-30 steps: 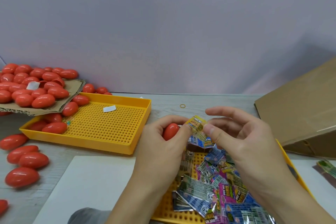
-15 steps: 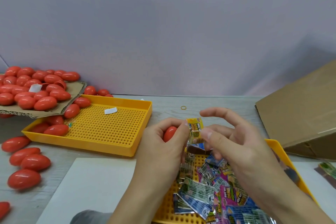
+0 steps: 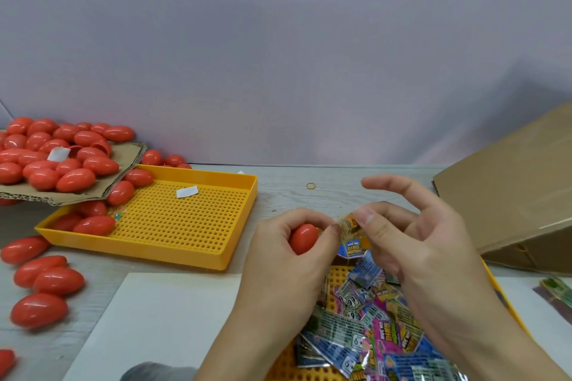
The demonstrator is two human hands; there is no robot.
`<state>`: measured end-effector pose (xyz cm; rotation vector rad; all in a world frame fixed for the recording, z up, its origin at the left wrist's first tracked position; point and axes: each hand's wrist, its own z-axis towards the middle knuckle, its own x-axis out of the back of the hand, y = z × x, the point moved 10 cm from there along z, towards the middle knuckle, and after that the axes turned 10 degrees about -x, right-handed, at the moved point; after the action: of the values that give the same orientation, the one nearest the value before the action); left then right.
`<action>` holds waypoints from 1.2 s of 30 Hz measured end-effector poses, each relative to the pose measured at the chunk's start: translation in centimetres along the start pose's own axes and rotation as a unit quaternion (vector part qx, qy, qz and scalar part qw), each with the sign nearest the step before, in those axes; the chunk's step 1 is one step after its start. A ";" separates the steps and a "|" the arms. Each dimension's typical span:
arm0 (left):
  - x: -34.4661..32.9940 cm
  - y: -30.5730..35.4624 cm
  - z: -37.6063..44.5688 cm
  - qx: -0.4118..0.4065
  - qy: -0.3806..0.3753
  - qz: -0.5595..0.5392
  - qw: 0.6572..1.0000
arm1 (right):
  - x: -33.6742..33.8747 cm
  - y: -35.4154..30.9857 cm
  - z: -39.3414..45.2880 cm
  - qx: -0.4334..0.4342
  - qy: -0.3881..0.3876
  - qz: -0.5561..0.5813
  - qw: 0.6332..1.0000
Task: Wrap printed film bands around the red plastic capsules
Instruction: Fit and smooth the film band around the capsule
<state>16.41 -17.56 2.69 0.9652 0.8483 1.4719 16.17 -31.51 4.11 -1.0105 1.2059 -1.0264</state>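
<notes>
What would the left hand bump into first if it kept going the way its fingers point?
Probably the film band pinched by the right hand; the left hand, holding a capsule, points right at it.

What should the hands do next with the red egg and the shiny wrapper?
Probably slide the wrapper over the tip of the red egg. The left hand grips the egg, the right hand pinches the wrapper right beside it, and the wrapper is not yet around the egg. Whether the wrapper is opened into a ring cannot be seen.
</notes>
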 end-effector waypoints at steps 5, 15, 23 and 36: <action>1.2 -0.1 0.1 -0.004 0.053 -0.007 0.999 | -1.2 0.0 -0.3 -0.011 -0.028 -0.031 0.999; 2.5 0.9 0.1 -0.046 0.106 0.019 0.993 | -0.5 1.3 0.1 -0.058 0.015 -0.076 0.995; 2.3 1.0 0.1 -0.046 0.097 0.025 0.994 | -0.7 1.9 0.1 -0.093 -0.013 -0.052 0.994; 1.6 1.0 0.2 -0.057 0.066 0.000 0.996 | -0.5 3.0 0.2 -0.142 -0.024 -0.031 0.989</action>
<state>16.16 -16.12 3.90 0.7907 0.8490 1.5790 16.52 -30.29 1.31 -1.2948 1.3124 -0.8881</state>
